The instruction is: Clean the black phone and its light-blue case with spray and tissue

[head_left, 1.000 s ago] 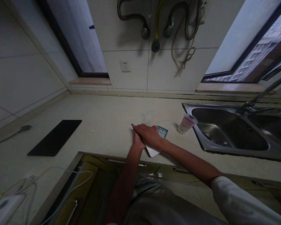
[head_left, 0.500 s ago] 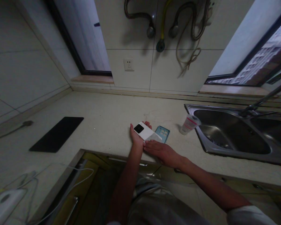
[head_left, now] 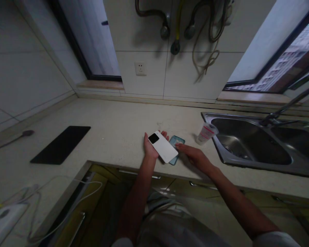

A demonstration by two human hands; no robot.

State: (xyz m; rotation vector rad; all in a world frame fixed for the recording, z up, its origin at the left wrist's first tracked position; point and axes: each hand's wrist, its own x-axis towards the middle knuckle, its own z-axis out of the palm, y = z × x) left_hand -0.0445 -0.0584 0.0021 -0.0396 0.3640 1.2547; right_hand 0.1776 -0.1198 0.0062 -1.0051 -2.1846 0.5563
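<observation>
- Phone, white-backed [head_left: 164, 148], lies across the upturned left hand [head_left: 149, 151], above the near part of the tabletop [head_left: 126, 127], its dark camera block facing up at the far-left end.
- Its long axis slants from far left to near right, so the lower end points towards the right hand [head_left: 194, 154].
- Blue-green phone case [head_left: 174, 140] lies on the tabletop, partly behind the phone in this view, its long axis running roughly away from the body; whether phone and case touch cannot be told.
- Left fingers are curled beneath the phone, tips showing past its far edge, with the thumb along the opposite side.
- Right fingers are bunched at the case's right edge, nearer to it than the left; whether they pinch it or only touch it cannot be told.
- Clear cup [head_left: 206, 133], beside the sink [head_left: 222, 156], leans rightwards and bears red print too blurred to read.
- No brand is legible on phone or case.
</observation>
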